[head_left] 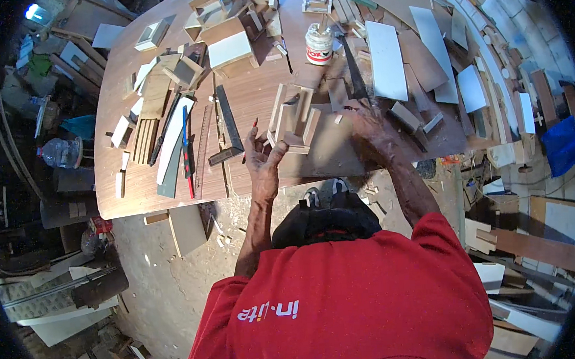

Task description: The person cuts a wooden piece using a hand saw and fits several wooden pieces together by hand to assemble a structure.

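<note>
Clock is set on the small wooden frame (285, 119), 12 pointing away from the person. Frame sits on the wood-grain table (114, 94), near its front edge, open side up, slats across it. Left hand (264, 161) at 7 o'clock, thumb and fingers parted, thumb at the frame's near corner; can't tell if it grips or just touches. Red pencil (255, 123) pokes up behind those fingers; can't tell what pinches it. Right hand (370, 127) at 3 o'clock, fingers curled at the near end of a long dark blade (354, 70), likely a saw; fingers partly hidden, so can't tell if closed on it. Small pale offcut (338, 118) just beside those fingers. Grey panel (329, 157) at 4 o'clock, between the hands. Glue jar (319, 44) at 1 o'clock, brush-like stick in it. White board (386, 61) at 2. White-topped box (230, 50) at 11, among stacked wooden pieces. Dark try square (224, 114) at 9, ruler (203, 148) beyond it, grooved block (145, 142) farther out. Clear bottle (60, 154) at 9, off the table. Red shirt (348, 314) fills 6 o'clock.
</note>
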Action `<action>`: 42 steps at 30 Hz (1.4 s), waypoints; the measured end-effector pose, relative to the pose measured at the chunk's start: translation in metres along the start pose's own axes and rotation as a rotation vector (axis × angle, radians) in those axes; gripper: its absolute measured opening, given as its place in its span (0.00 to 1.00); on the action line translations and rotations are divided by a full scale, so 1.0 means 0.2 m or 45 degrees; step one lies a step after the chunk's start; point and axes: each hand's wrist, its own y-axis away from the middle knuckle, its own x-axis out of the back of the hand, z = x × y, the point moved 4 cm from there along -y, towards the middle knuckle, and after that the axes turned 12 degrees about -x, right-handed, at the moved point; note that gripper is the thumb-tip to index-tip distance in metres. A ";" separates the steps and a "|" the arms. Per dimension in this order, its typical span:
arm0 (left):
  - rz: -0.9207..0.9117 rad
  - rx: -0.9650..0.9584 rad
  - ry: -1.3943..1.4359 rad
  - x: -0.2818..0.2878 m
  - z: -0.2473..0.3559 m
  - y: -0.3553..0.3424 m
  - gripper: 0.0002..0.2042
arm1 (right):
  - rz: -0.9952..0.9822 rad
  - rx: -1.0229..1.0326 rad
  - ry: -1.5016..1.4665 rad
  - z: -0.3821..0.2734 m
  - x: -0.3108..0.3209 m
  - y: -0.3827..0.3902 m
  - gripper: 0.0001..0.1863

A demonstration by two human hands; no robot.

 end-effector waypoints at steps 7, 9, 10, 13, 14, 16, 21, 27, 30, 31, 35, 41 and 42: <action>0.110 0.109 0.145 -0.02 -0.03 0.04 0.42 | 0.143 -0.096 0.133 0.02 -0.06 -0.04 0.12; 0.116 0.142 0.163 -0.02 -0.05 0.05 0.42 | 0.219 -0.069 0.134 -0.01 -0.04 -0.02 0.12; 0.121 0.179 0.183 -0.02 -0.07 0.05 0.42 | 0.124 -0.143 0.054 -0.03 -0.01 -0.02 0.12; 0.165 0.218 0.170 -0.02 -0.10 0.06 0.42 | 0.017 -0.401 -0.414 -0.06 0.11 -0.02 0.12; 0.171 0.217 0.170 -0.03 -0.11 0.06 0.42 | 0.013 -0.599 -0.804 -0.04 0.16 -0.01 0.12; 0.143 0.247 0.138 -0.04 -0.13 0.06 0.43 | 0.072 -0.526 -0.897 -0.06 0.27 -0.05 0.13; 0.117 0.279 0.145 -0.11 -0.15 0.07 0.43 | -0.029 -0.264 -1.181 -0.27 0.56 -0.11 0.18; 0.079 0.300 0.122 -0.17 -0.14 0.07 0.43 | -0.084 -0.193 -0.937 -0.38 0.53 -0.12 0.18; 0.079 0.312 0.112 -0.17 -0.16 0.08 0.43 | -0.097 -0.195 -0.964 -0.40 0.52 -0.10 0.18; 0.078 0.315 0.120 -0.17 -0.17 0.09 0.43 | -0.086 -0.190 -0.944 -0.40 0.51 -0.10 0.18; 0.063 0.320 0.126 -0.18 -0.17 0.10 0.44 | -0.092 -0.179 -0.946 -0.42 0.52 -0.11 0.17; 0.049 0.319 0.169 -0.19 -0.18 0.10 0.44 | -0.201 -0.108 -0.987 -0.38 0.53 -0.14 0.17; 0.053 0.318 0.183 -0.18 -0.20 0.10 0.44 | -0.196 -0.110 -0.986 -0.36 0.53 -0.14 0.17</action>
